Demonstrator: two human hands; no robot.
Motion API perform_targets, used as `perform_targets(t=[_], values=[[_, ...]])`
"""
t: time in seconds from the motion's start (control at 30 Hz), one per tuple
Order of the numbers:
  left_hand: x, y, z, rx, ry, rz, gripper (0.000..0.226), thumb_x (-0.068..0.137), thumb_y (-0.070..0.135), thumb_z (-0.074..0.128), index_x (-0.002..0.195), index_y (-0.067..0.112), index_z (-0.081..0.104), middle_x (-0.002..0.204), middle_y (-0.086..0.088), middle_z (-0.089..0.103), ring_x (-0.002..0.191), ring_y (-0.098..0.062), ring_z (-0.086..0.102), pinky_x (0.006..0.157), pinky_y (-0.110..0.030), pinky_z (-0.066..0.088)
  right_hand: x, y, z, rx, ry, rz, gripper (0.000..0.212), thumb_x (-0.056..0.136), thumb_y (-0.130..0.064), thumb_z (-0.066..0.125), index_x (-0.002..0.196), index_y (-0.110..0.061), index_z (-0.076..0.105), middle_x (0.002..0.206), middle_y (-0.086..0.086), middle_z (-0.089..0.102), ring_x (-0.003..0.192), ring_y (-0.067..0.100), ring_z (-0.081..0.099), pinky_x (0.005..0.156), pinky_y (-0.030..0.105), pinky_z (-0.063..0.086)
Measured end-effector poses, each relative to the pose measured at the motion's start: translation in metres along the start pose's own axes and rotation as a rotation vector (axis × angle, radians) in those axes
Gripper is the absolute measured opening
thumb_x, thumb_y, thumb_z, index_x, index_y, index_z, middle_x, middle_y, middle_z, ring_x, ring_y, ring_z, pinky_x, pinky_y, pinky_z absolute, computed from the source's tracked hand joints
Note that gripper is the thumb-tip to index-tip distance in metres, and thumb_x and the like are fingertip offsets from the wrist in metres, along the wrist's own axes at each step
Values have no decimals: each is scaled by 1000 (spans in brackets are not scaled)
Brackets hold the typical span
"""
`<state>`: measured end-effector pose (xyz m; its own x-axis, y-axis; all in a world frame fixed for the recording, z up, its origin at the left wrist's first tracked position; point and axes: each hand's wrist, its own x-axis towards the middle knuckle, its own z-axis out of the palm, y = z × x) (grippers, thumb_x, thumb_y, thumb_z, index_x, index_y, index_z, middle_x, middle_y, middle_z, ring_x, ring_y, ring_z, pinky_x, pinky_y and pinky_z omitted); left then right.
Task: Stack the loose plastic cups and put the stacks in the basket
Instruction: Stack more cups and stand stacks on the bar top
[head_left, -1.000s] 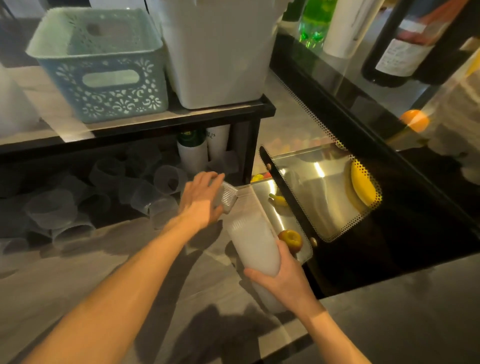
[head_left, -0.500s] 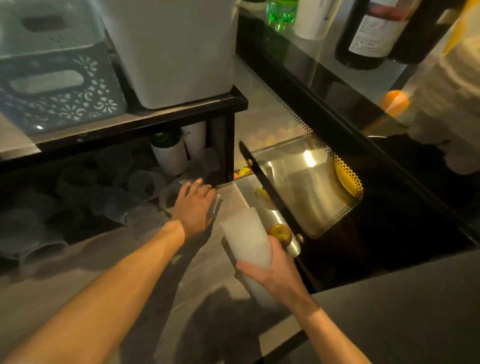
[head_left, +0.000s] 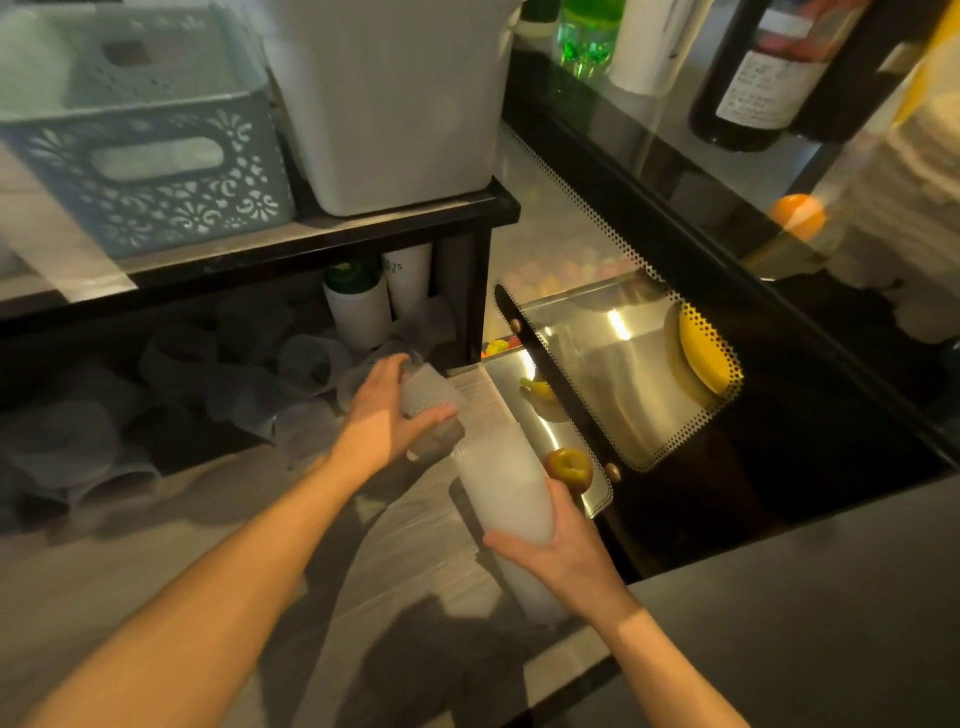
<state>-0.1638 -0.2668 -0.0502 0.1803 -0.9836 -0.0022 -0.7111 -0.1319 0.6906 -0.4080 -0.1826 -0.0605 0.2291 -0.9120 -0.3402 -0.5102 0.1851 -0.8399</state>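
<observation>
My right hand (head_left: 563, 558) grips a tall stack of frosted plastic cups (head_left: 506, 486) near its lower end, tilted with the open end up and to the left. My left hand (head_left: 387, 418) holds a single clear ribbed cup (head_left: 431, 402) just above and left of the stack's mouth, close to it. Several loose clear cups (head_left: 291, 384) lie on their sides under the black shelf, to the left of my hands. A teal lattice basket (head_left: 156, 171) stands on top of the shelf at the upper left.
A white bin (head_left: 395, 104) sits beside the basket on the black shelf (head_left: 311, 244). White tumblers (head_left: 358, 312) stand under the shelf. To the right is a glass display case (head_left: 613, 374) with an apple (head_left: 569, 467) and bananas (head_left: 698, 353). Bottles stand at the top right.
My left hand reached into the loose cups under the shelf, took hold of one cup, and has drawn it back toward the mouth of the stack. The right hand and stack stayed nearly still.
</observation>
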Motion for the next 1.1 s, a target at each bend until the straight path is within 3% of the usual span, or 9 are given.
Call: perform_targets(t=[0.17, 0.23, 0.3, 0.37, 0.5, 0.63, 0.83, 0.93, 1.1], values=[[-33, -4, -16, -630, 128, -110, 34, 82, 29, 74, 111, 22, 58, 105, 3, 62, 96, -16, 61, 67, -13, 50, -4, -3, 8, -67, 1, -29, 80, 67, -59, 82, 128, -44, 33, 114, -24, 44, 104, 4, 52, 87, 33, 55], [-44, -7, -21, -844, 110, -142, 22, 87, 30, 70, 107, 26, 62, 103, 3, 66, 99, -19, 63, 75, -22, 54, -7, -6, 13, -82, -40, -30, 80, 69, -57, 82, 131, -39, 35, 114, -22, 44, 105, 6, 52, 89, 34, 55], [-53, -11, -24, -927, 39, -144, 34, 85, 43, 69, 115, 28, 62, 108, 2, 66, 103, -18, 64, 86, -32, 54, -10, -10, 16, -111, -74, -41, 80, 70, -55, 82, 132, -36, 35, 114, -21, 45, 104, 7, 53, 88, 32, 55], [-62, -13, -31, -850, -21, -116, 53, 81, 51, 63, 128, 28, 56, 115, 1, 64, 105, -15, 64, 91, -33, 53, -12, -16, 20, -150, -92, -63, 80, 69, -58, 82, 131, -38, 35, 115, -20, 46, 104, 6, 53, 86, 30, 56], [-75, -8, -49, -514, -109, 18, 53, 93, 36, 61, 143, 28, 44, 129, -5, 55, 107, -8, 57, 88, -10, 43, -15, -26, 30, -259, -94, -101, 82, 57, -70, 76, 124, -48, 34, 116, -20, 49, 106, 6, 54, 86, 35, 57], [-90, -4, -70, -183, -204, 141, 63, 89, 47, 59, 146, 42, 33, 114, -1, 49, 107, -6, 49, 88, -1, 29, -19, -38, 41, -289, -111, -129, 81, 55, -68, 78, 121, -51, 33, 116, -19, 50, 105, 4, 52, 90, 36, 54], [-109, -3, -89, -301, -249, 90, 59, 92, 46, 55, 147, 43, 35, 130, 14, 46, 112, 16, 43, 94, 2, 27, -19, -53, 47, -327, -130, -201, 85, 46, -74, 73, 120, -50, 36, 112, -22, 49, 102, 2, 52, 85, 32, 53], [-117, -2, -79, -289, -294, 44, 64, 91, 63, 43, 150, 41, 29, 139, 13, 37, 128, 2, 33, 109, -17, 23, -17, -55, 48, -336, -166, -233, 84, 49, -73, 74, 121, -49, 37, 113, -22, 51, 102, 2, 54, 85, 32, 52], [-132, -4, -53, -388, -314, -15, 61, 94, 64, 35, 149, 40, 31, 144, 23, 34, 130, 10, 34, 92, 4, 24, -18, -43, 46, -313, -201, -256, 83, 49, -74, 74, 120, -48, 40, 115, -21, 56, 101, -3, 56, 84, 29, 53]])
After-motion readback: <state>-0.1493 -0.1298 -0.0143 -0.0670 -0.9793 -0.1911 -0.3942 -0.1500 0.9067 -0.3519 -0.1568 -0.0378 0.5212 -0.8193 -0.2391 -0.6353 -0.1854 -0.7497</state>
